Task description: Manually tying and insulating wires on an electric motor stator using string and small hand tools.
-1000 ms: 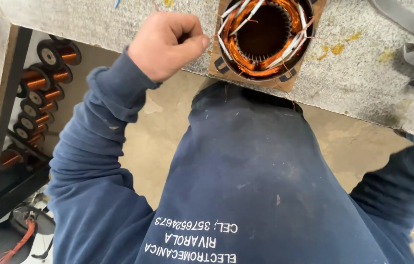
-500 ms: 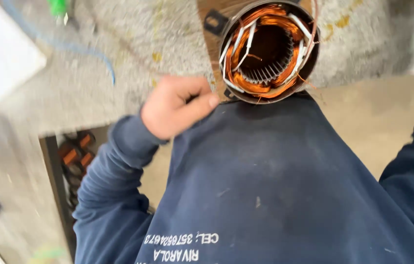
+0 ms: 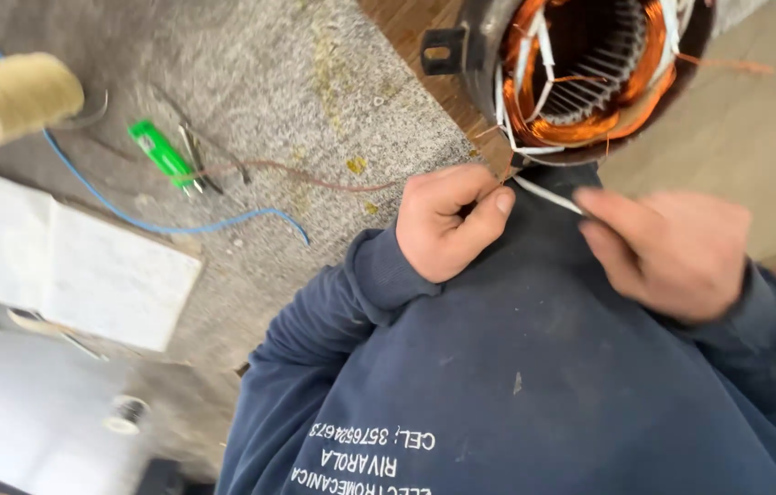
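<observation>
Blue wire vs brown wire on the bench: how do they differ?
The blue wire is thicker and brighter; the brown wire is thin and dull. The blue wire sweeps in a long curve from near the twine spool past the notebook; the brown wire runs nearly straight from beside the green lighter toward the left hand. Both lie loose on the grey bench.

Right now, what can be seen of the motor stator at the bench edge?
The motor stator is a round dark metal housing with a bolt lug, open end facing the camera. Inside are copper windings, white sleeves and slotted steel teeth. It sits on a wooden board, top cut off. A white lead runs toward both hands.
</observation>
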